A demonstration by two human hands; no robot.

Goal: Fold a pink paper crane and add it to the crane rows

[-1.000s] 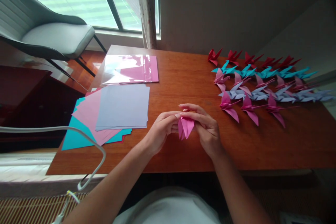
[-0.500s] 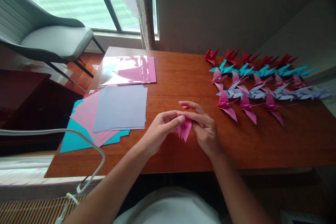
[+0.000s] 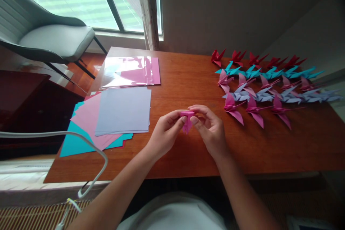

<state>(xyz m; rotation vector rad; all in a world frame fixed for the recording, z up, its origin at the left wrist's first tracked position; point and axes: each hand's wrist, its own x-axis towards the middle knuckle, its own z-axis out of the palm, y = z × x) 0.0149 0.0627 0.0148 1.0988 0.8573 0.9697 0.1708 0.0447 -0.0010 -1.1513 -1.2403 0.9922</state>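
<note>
The left hand (image 3: 164,133) and right hand (image 3: 212,132) pinch folded pink paper (image 3: 187,123) in their fingers over the near-middle table (image 3: 185,161); align edges, press evenly, though its far side is hidden.

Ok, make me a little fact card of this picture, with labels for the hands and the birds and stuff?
Left hand: pinching folded pink paper
Right hand: holding it too
Paper birds: five rows, right side of the table
Nearest row: three bright pink birds
Loose sheets: overlapping, left side
Clear packet: beyond the sheets
Chair: near the window
</note>
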